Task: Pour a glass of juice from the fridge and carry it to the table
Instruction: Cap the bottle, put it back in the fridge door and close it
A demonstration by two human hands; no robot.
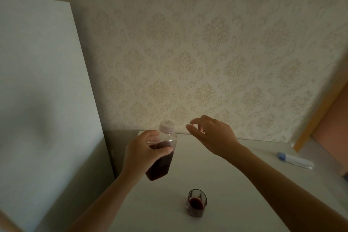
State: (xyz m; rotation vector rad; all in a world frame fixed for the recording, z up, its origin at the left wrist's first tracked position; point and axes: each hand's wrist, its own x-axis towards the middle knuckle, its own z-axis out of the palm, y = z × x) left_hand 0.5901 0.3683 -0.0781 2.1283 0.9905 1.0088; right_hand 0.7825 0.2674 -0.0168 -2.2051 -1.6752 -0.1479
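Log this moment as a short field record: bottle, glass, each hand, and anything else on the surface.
bottle: clear plastic bottle of dark red juice, white cap on, held above the white tabletop
glass: small clear glass partly filled with dark juice, standing on the tabletop, untouched
left hand: gripping the bottle's body
right hand: open, empty, beside the cap
other: white and blue tube-shaped item near the right edge
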